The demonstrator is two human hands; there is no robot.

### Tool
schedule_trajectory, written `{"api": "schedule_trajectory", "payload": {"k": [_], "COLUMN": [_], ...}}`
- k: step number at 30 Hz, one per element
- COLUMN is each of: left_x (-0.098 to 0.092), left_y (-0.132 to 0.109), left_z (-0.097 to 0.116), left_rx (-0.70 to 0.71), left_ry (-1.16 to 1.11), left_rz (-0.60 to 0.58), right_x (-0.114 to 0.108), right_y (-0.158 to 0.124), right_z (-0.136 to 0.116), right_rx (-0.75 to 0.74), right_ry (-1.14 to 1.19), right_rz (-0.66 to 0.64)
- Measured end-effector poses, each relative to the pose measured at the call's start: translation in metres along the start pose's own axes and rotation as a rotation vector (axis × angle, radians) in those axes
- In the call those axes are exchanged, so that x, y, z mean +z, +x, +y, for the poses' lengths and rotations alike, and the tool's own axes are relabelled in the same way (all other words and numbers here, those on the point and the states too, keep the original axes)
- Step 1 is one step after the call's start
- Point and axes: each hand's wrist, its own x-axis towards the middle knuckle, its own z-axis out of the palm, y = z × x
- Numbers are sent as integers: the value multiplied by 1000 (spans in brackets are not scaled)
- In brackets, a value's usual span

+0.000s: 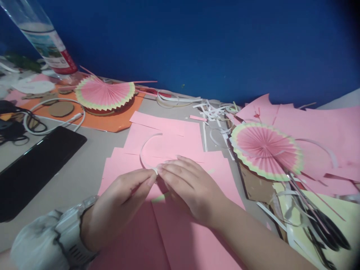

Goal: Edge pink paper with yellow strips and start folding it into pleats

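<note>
A narrow white paper strip [142, 148] curls up and away from my fingertips, its free end arching over the pink sheets. My left hand [118, 200] pinches the strip's near end between thumb and fingers. Against it, my right hand [197, 189] is closed at the same end, fingers together; its thumb is mostly hidden. Underneath both hands lie layered pink paper sheets [171, 140]. What else, if anything, sits between the fingertips is hidden.
To the right are a pleated pink paper fan [253, 150], black-handled scissors [326, 225] and white paper scraps [215, 110]. Leftward lie a phone [42, 165], a cable [26, 120], another pleated fan [105, 93] and a plastic bottle [47, 45]. A blue partition [197, 41] rises behind.
</note>
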Motion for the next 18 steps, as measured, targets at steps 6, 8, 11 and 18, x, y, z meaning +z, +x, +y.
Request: {"api": "schedule_trajectory", "payload": {"k": [6, 8, 11, 18], "left_x": [1, 1, 0, 1], "left_y": [4, 4, 4, 2], "left_z": [3, 3, 4, 7], "left_rx": [-65, -65, -45, 98], "left_ry": [-44, -45, -32, 41], "left_rz": [-42, -68, -79, -62], "right_x": [0, 0, 1, 2], "right_y": [3, 6, 9, 7], "right_z": [-2, -3, -4, -3], "right_rx": [17, 39, 69, 87], "right_ry": [25, 63, 141, 201], "right_rz": [45, 81, 119, 90]}}
